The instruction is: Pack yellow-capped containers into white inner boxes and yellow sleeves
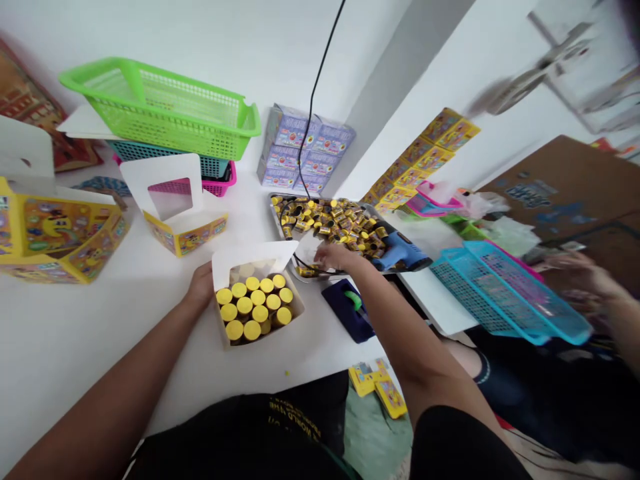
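My left hand [201, 285] is at the left side of an open white-lined box [295, 303], closed on its edge; the raised flap hides some fingers. Rows of small tubs with yellow lids [259, 313] stand upright in the box, lids up. My right hand [334, 256] reaches into the front of a metal tray [305, 275], fingers bent downward; what they hold, if anything, is hidden. A loose heap of small yellow-lidded tubs [345, 225] fills much of this tray. A blue tool like a glue gun [400, 250] lies across its right end.
Two open yellow cartons [185, 237] [65, 233] stand at left. Behind are stacked baskets [165, 110] and purple boxes [305, 150]. A black cable [313, 100] hangs into the tray. A dark blue pad [345, 310] lies near my right forearm. Another person's hand [585, 273] is by blue baskets [505, 293].
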`<state>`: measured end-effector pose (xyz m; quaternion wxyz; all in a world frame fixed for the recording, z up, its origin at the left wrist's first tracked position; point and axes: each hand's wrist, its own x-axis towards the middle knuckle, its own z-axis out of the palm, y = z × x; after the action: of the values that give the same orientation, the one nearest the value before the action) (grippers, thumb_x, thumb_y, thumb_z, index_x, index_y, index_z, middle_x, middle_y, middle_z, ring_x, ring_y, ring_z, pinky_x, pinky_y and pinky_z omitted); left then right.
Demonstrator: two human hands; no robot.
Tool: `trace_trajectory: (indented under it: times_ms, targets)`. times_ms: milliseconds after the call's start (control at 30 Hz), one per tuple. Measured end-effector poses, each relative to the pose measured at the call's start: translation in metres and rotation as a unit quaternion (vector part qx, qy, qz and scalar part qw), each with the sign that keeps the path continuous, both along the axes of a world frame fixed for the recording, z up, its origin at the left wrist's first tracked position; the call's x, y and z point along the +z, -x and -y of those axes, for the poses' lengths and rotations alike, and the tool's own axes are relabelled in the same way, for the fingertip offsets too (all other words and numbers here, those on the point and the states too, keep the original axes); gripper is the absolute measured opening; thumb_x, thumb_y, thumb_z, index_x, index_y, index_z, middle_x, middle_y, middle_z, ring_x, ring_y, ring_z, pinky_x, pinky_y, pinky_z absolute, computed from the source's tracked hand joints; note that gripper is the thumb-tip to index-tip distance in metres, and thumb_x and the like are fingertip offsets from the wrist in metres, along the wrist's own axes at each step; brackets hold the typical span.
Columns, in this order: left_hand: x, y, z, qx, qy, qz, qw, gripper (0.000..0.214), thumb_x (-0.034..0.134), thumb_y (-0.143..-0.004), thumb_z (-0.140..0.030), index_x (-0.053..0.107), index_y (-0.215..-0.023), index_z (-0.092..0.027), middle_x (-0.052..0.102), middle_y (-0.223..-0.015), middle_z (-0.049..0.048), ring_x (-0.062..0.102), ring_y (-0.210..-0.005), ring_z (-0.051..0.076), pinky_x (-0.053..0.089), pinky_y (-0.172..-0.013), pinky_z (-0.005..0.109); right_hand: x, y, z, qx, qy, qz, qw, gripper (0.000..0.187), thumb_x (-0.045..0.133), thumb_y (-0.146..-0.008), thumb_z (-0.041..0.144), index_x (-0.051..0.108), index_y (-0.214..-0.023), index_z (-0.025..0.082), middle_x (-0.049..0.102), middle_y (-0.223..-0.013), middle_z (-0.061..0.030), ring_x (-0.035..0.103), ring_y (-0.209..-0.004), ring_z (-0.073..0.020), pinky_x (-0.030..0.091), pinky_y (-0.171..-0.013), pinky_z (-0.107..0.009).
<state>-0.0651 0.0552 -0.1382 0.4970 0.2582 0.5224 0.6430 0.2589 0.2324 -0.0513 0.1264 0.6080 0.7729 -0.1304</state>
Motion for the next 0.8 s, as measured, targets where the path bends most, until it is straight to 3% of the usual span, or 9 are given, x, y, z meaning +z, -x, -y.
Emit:
trace_trajectory:
  times_ms: [167, 267, 333, 400, 500, 567, 667, 800]
  targets:
    - [0.004, -0.001, 0.001, -0.030, -0.013, 0.007, 0.999, 0.044, 0.089, -0.045, -0.044, 0.077, -0.073, -0.011, 0.074, -0.071, 0.0117, 0.073, -0.079, 0.035, 0.061, -0.069, 0.041, -0.014, 0.007, -0.002, 0.024, -0.015, -0.003, 1.000, 0.030, 0.076, -0.060, 0.010, 0.081, -0.088, 0.021, 0.075, -0.083, -0.0032, 0.070, -0.088, -0.0223, 0.049, -0.076, -0.025]
    - [0.003, 0.000, 0.001, -0.013, -0.014, -0.008, 1.000, 0.044, 0.089, -0.046, -0.044, 0.077, -0.074, -0.012, 0.075, -0.073, 0.0109, 0.073, -0.080, 0.034, 0.060, -0.070, 0.039, -0.002, -0.001, 0.003, -0.005, -0.055, -0.014, 0.998, 0.023, 0.078, -0.065, 0.021, 0.078, -0.088, 0.019, 0.074, -0.085, -0.0049, 0.068, -0.084, -0.0228, 0.048, -0.072, -0.028]
    - [0.000, 0.001, 0.000, 0.001, -0.015, -0.014, 1.000, 0.041, 0.089, -0.049, -0.043, 0.078, -0.075, -0.013, 0.076, -0.075, 0.0096, 0.072, -0.080, 0.032, 0.059, -0.070, 0.038, 0.009, -0.007, 0.015, -0.023, -0.090, -0.061, 0.994, 0.029, 0.078, -0.069, 0.029, 0.075, -0.095, 0.019, 0.072, -0.085, -0.0036, 0.066, -0.081, -0.0213, 0.048, -0.071, -0.028]
    - [-0.002, 0.001, -0.001, 0.003, -0.014, -0.019, 1.000, 0.041, 0.089, -0.049, -0.042, 0.078, -0.075, -0.013, 0.076, -0.075, 0.0089, 0.072, -0.079, 0.030, 0.058, -0.069, 0.036, 0.018, -0.010, 0.040, -0.029, -0.117, -0.203, 0.972, 0.039, 0.077, -0.072, 0.036, 0.072, -0.107, 0.019, 0.068, -0.082, -0.0003, 0.063, -0.076, -0.0187, 0.048, -0.070, -0.029]
    - [0.001, 0.000, 0.001, -0.003, -0.006, -0.023, 1.000, 0.043, 0.089, -0.048, -0.045, 0.076, -0.075, -0.013, 0.074, -0.072, 0.0082, 0.071, -0.078, 0.030, 0.057, -0.069, 0.036, 0.018, -0.001, 0.098, 0.000, -0.099, -0.457, 0.884, 0.047, 0.075, -0.073, 0.041, 0.068, -0.116, 0.023, 0.063, -0.080, 0.0025, 0.060, -0.072, -0.0172, 0.050, -0.069, -0.031]
    - [0.006, -0.001, 0.004, -0.007, -0.002, -0.023, 1.000, 0.044, 0.088, -0.049, -0.046, 0.075, -0.075, -0.013, 0.073, -0.068, 0.0067, 0.070, -0.076, 0.030, 0.056, -0.069, 0.036, 0.012, 0.012, 0.141, 0.025, -0.076, -0.529, 0.845, 0.039, 0.076, -0.075, 0.042, 0.067, -0.110, 0.025, 0.065, -0.084, 0.0016, 0.061, -0.074, -0.0177, 0.051, -0.071, -0.032]
    - [0.015, -0.003, 0.007, -0.010, 0.005, -0.031, 0.999, 0.041, 0.087, -0.048, -0.045, 0.073, -0.072, -0.014, 0.071, -0.065, 0.0050, 0.068, -0.073, 0.028, 0.054, -0.068, 0.035, -0.001, 0.030, 0.187, 0.043, -0.117, -0.539, 0.833, 0.029, 0.077, -0.078, 0.041, 0.062, -0.097, 0.025, 0.069, -0.091, -0.0016, 0.063, -0.077, -0.0187, 0.053, -0.073, -0.034]
    - [0.018, -0.005, 0.008, -0.005, 0.012, -0.048, 0.999, 0.038, 0.085, -0.049, -0.045, 0.072, -0.068, -0.015, 0.072, -0.067, 0.0059, 0.068, -0.073, 0.028, 0.052, -0.065, 0.034, -0.011, 0.037, 0.202, 0.074, -0.199, -0.497, 0.841, 0.025, 0.075, -0.084, 0.042, 0.061, -0.095, 0.025, 0.070, -0.095, -0.0039, 0.066, -0.086, -0.0216, 0.055, -0.081, -0.038]
